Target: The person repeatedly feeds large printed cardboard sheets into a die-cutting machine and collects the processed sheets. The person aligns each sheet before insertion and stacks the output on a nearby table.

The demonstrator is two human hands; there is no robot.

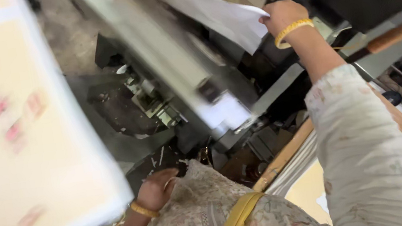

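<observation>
My right hand (282, 15), a yellow bangle on the wrist, is stretched forward and pinches the near corner of a large white sheet (207, 4) lying on the slanted grey bed of a machine (161, 55). My left hand (155, 188), also with a bangle, is low at my side and grips the lower edge of a big cream printed sheet (15, 134), which is blurred and fills the left of the view.
Dark machine parts and a metal mechanism (152, 101) sit below the grey bed. A wooden board edge (285, 156) with a stack of cream sheets (306, 187) lies at lower right. A wooden-handled lever (399, 32) crosses the upper right.
</observation>
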